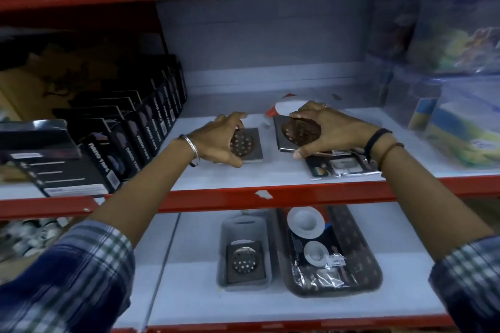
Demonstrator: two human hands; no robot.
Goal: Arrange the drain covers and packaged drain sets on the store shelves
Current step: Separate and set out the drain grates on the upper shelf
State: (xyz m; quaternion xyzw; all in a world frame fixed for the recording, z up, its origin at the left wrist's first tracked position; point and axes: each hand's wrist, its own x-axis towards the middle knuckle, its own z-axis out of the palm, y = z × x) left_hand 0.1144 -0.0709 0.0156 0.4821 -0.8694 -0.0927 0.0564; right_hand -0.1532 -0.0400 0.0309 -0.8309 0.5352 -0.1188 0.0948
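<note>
My left hand grips a square metal drain cover with a round perforated centre, resting on the white upper shelf. My right hand holds a second square drain cover, tilted up off the shelf. A packaged drain set lies flat under my right wrist. On the lower shelf, a third drain cover lies in a grey tray, and another packaged drain set lies in a dark tray.
A row of upright black tape boxes fills the upper shelf's left side. Plastic-wrapped colourful packs stack at the right. A red-and-white item lies behind the covers. Red shelf edges run across the front.
</note>
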